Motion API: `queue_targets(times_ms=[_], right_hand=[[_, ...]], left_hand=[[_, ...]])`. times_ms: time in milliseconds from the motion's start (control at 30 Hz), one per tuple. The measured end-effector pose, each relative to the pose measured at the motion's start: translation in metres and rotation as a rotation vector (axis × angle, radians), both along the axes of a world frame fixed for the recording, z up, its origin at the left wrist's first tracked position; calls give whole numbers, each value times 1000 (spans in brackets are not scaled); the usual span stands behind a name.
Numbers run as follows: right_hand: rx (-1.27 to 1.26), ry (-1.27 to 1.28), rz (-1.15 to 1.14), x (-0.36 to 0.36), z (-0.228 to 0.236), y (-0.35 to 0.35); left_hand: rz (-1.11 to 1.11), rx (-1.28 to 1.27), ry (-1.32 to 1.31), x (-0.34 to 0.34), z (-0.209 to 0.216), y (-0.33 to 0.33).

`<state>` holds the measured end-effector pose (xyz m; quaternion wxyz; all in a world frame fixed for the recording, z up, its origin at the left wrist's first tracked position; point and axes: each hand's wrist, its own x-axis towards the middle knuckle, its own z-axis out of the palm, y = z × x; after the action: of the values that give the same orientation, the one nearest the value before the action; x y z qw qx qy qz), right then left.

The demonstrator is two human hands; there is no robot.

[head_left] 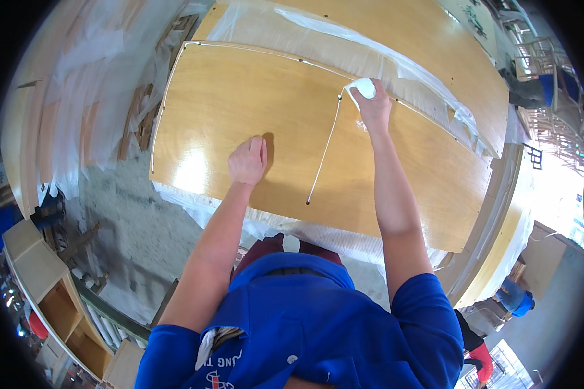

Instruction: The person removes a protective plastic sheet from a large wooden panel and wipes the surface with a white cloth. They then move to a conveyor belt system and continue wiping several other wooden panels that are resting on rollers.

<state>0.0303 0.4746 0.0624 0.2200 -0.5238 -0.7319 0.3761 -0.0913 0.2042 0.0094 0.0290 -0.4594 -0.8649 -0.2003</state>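
Note:
A wide, yellow-brown wooden panel [253, 104] lies in front of me with dark holes along its edges. Thin white lines of glue [324, 149] trace its left and far edges, and one runs across it from the far edge toward me. Closed round a white glue bottle [365, 87], my right hand [375, 111] is at the far edge, where the bottle's tip is near the top of the crossing line. My left hand [248, 161] hovers over or rests on the panel in a fist; nothing shows sticking out of it.
Another wooden panel [396, 39] lies beyond, with plastic sheeting [344, 29] between. Plastic-wrapped boards [78, 97] stand at the left. A wooden cabinet frame [61, 298] is at the lower left, stacked panels [499, 227] at the right. People in blue [514, 298] and red [481, 360] are at the right.

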Motion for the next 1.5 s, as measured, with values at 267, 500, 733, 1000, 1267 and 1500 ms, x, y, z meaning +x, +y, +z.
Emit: queue_targets(times_ms=[267,500,733,1000,1267,1500], right_hand=[[26,116,-171,4,-8,13],[-1362,1484,-134,82,-15,-107],[-1409,1694,-15,257,-22,-256],[-950,2092,-77,453,-3,-361],[-420,2244,-118,657,37,-462],[91,2302,-299,775,45,-539]], left_hand=[[-29,69,40,-1,-2,10],[-1,18,-75,-4,-13,-2],[89,-189,-39,25,13,7],[-418,261,79,162,26,29],[-1047,-126,-386,457,19,18],[-1326,-437,-378,657,22,10]])
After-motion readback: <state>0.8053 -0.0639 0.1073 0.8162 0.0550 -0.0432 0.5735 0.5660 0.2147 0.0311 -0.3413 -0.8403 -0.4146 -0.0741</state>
